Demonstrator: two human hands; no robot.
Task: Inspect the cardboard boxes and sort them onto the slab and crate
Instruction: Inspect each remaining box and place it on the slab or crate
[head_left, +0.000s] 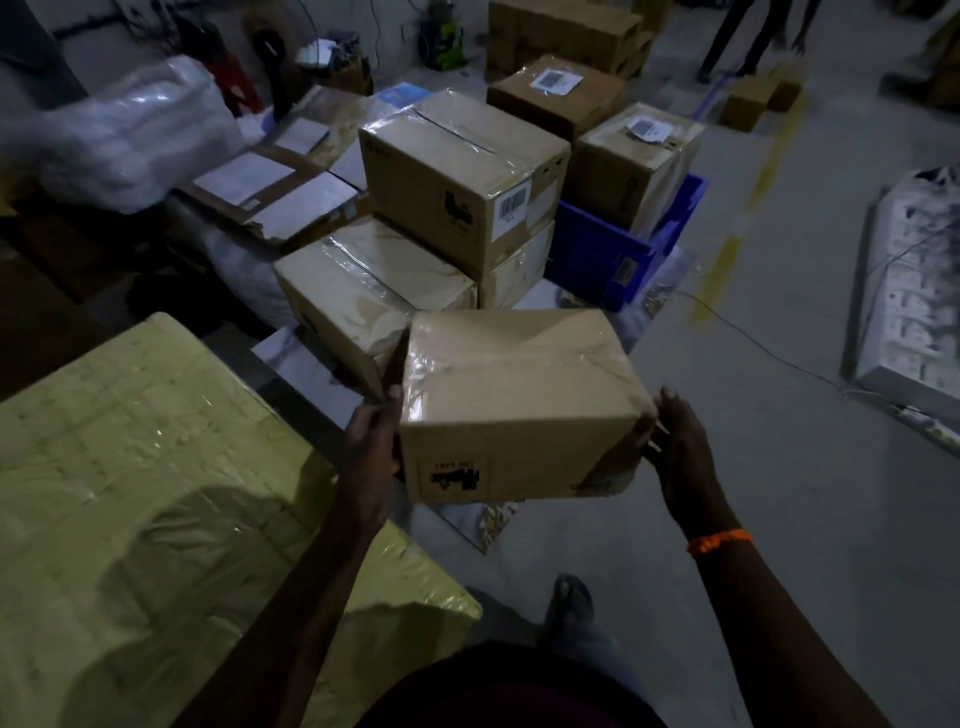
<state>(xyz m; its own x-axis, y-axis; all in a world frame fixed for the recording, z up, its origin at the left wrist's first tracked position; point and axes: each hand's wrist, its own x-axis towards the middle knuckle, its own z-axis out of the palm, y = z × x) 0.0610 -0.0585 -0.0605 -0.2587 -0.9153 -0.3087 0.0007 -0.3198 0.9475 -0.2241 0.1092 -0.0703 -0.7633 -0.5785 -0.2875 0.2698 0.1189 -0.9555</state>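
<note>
The held box (519, 405) hangs mid-view, clear of any surface; the left hand (371, 441) at 9 o'clock and the right hand (680, 452) at 3 o'clock clasp its 2 ends, likely so its taped faces can be checked; at 12 o'clock stacked boxes (452, 176) rest on the grey slab (304, 364); at 1 o'clock the blue crate (597, 249) already carries 1 labelled box (628, 161).

Held box (519, 405): tan cardboard, glossy clear tape, black print on near face.
Top stacked box (447, 176): tan, white label with black barcode.
Crate (592, 244), right of stack: blue.
Box in crate (631, 156): tan.
Big wrapped package (130, 467), near left: pale yellow-green.
Wristband (719, 541): orange.
Floor (779, 467): grey, dashed yellow line far right.
Plastic-wrapped bundle (130, 130), far left: white.
</note>
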